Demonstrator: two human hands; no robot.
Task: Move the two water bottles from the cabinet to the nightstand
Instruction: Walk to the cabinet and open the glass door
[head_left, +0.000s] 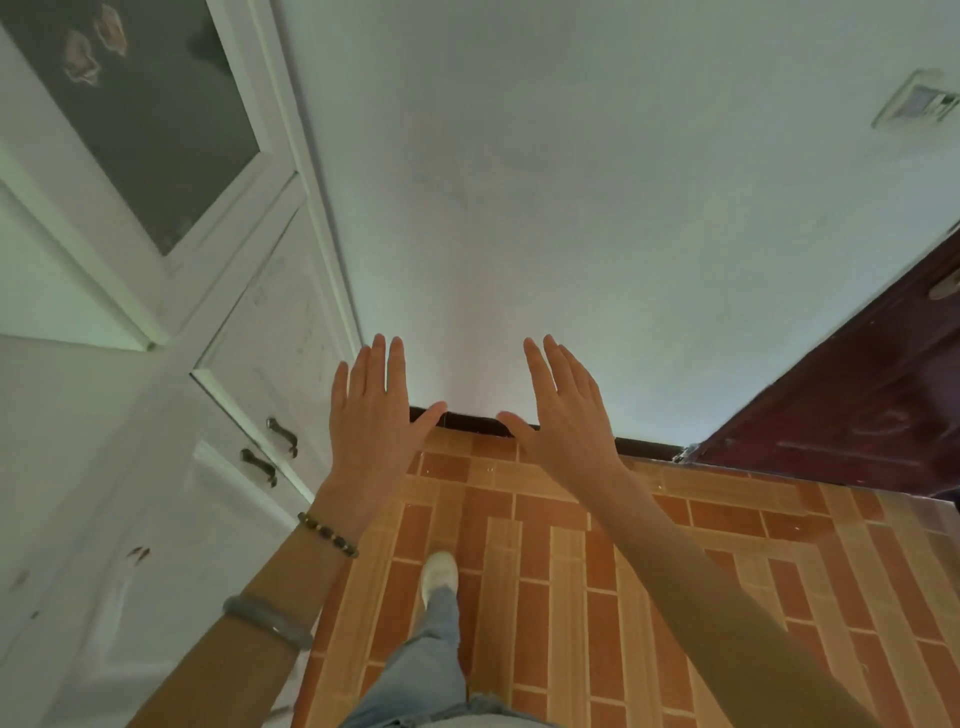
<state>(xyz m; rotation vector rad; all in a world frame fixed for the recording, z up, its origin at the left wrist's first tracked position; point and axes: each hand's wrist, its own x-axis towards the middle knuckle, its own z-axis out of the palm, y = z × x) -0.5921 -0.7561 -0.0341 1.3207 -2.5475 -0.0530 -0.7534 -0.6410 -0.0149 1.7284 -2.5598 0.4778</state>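
A tall white cabinet (156, 395) fills the left side, its doors closed, with a frosted glass panel (140, 119) above and dark metal handles (283, 434) lower down. My left hand (371, 426) is held out flat, fingers spread, holding nothing, just right of the cabinet's edge. My right hand (569, 415) is also flat and empty, raised in front of the white wall. No water bottle and no nightstand can be seen in this view.
A plain white wall (597, 208) stands straight ahead with a dark skirting board (644, 447). A dark red door (857, 395) is at the right. The floor (675, 561) is orange-brown tile; my leg and white shoe (439, 571) step forward on it.
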